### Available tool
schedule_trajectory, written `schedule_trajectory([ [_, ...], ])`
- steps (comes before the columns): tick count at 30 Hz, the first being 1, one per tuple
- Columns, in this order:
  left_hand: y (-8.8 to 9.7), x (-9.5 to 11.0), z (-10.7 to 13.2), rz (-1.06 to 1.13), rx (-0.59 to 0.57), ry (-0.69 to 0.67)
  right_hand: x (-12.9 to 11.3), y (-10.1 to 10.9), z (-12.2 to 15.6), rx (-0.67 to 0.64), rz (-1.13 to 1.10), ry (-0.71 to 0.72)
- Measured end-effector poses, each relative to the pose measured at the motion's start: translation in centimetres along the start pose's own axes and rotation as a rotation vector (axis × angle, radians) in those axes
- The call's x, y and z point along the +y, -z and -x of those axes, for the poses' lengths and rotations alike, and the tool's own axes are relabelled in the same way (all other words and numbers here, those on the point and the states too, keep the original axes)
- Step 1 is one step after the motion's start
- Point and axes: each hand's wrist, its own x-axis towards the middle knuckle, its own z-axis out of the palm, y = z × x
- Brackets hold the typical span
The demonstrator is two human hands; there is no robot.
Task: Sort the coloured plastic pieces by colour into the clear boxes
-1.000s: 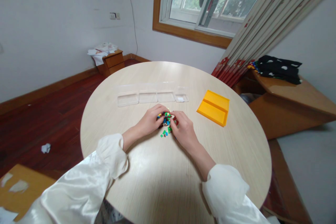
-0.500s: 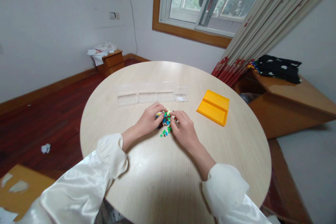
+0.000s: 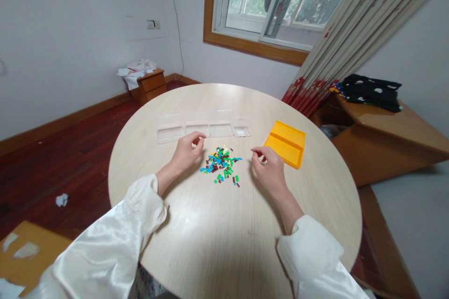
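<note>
A loose pile of small toy building bricks [image 3: 220,163] in green, blue, brown and pale yellow lies mid-table. My left hand [image 3: 188,149] hovers left of the pile, fingers curled with a gap to the thumb and nothing visible in them. On the other side, my right hand [image 3: 269,166] is raised off the pile, its fingers bent and apart from the thumb, also holding nothing I can see. Behind the left hand stand clear plastic boxes [image 3: 170,134] in a row. A yellow two-part case [image 3: 286,145] lies open just beyond the right hand.
The round wooden table [image 3: 196,243] carries all of these. A wooden desk [image 3: 379,135] with dark folded cloth [image 3: 372,92] stands at the right, near a long curtain [image 3: 336,28]. A small cabinet [image 3: 151,81] holds papers at the back left.
Both hands have moved apart, off the bricks, the left to the left and the right to the right. The pile is now uncovered and looks more spread out.
</note>
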Motion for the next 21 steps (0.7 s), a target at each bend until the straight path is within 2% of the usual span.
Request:
schedule_trajectory([
  [3,0.2,-0.4,0.2,-0.040,-0.022,0.037,0.6,0.4,0.4,-0.002,0.014,-0.038],
  [6,0.6,-1.2,0.8,-0.095,-0.106,-0.003,1.2,0.7,1.4,-0.060,0.044,-0.060],
  [9,1.6,-2.1,1.6,-0.118,-0.289,-0.072,1.8,0.8,2.7,-0.179,0.114,-0.090],
  [15,3.4,-3.2,2.2,-0.244,-0.690,-0.112,1.9,1.0,4.2,-0.535,0.344,-0.170],
  [18,3.5,-3.2,2.4,-0.354,-0.787,-0.140,1.7,1.2,4.1,-0.598,0.394,-0.162],
  [21,3.4,-3.1,2.6,-0.451,-0.815,-0.174,1.6,1.3,4.1,-0.593,0.440,-0.161],
])
